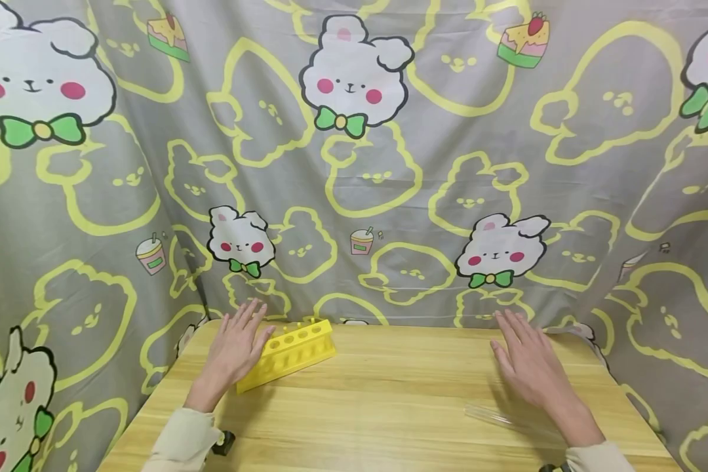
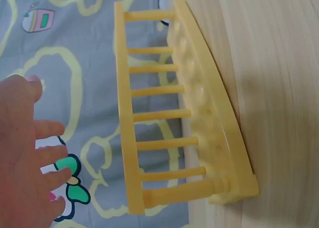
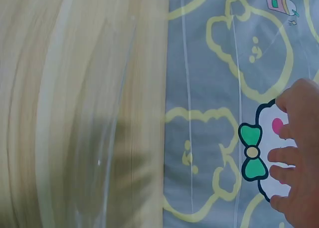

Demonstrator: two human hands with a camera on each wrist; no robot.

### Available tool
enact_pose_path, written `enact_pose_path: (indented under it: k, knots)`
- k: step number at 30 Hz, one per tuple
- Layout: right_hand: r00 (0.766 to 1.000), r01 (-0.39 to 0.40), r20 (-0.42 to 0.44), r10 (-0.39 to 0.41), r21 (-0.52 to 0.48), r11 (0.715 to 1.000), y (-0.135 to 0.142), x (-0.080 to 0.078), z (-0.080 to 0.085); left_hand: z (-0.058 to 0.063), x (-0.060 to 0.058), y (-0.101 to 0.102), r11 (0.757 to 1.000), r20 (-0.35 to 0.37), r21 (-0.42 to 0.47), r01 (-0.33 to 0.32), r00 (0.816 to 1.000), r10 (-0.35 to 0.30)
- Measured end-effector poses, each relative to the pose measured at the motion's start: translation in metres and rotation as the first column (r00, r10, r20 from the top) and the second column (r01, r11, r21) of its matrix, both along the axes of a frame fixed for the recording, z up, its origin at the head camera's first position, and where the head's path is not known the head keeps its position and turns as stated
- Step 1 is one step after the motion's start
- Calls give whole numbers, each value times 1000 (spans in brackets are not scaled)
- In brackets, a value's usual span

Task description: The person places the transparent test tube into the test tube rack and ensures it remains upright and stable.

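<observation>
A yellow test tube rack [image 1: 289,357] with a row of round holes and upright pegs stands at the table's left. My left hand [image 1: 238,344] hovers beside its left end, fingers straight and holding nothing; the head view has it covering part of the rack. In the left wrist view the rack [image 2: 209,118] appears side-on, apart from the fingers. At the right, my right hand [image 1: 525,360] is held out flat over the table with nothing in it. A clear tube [image 1: 488,415], likely a test tube, lies below and left of that wrist; the right wrist view shows the tube [image 3: 107,138] close up.
The wooden table [image 1: 389,393] ends at a grey curtain [image 1: 389,196] printed with rabbits, which hangs along the back and both sides. Dark wrist camera mounts sit at both sleeves, one of them the left mount [image 1: 224,443].
</observation>
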State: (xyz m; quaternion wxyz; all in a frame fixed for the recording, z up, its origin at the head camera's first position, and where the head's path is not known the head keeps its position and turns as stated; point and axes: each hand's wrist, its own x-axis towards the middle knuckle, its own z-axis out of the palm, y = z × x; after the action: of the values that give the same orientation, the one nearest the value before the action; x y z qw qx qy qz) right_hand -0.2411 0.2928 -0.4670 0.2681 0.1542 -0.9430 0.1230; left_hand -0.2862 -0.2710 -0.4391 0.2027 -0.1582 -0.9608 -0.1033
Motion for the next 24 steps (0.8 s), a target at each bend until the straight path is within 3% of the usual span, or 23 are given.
enact_pose_path:
  k: [5, 12, 24]
  knots:
    - [994, -70, -83, 66, -43, 997, -8, -2, -4, -3, 5, 2, 999, -37, 37, 9, 999, -8]
    - [976, -148, -177, 130, -96, 984, -29, -6, -10, -11, 11, 5, 996, -27, 87, 6, 1000, -4]
    - [970, -213, -158, 183, -200, 956, -77, -8, -19, -22, 21, 10, 977, -53, 211, -7, 998, 18]
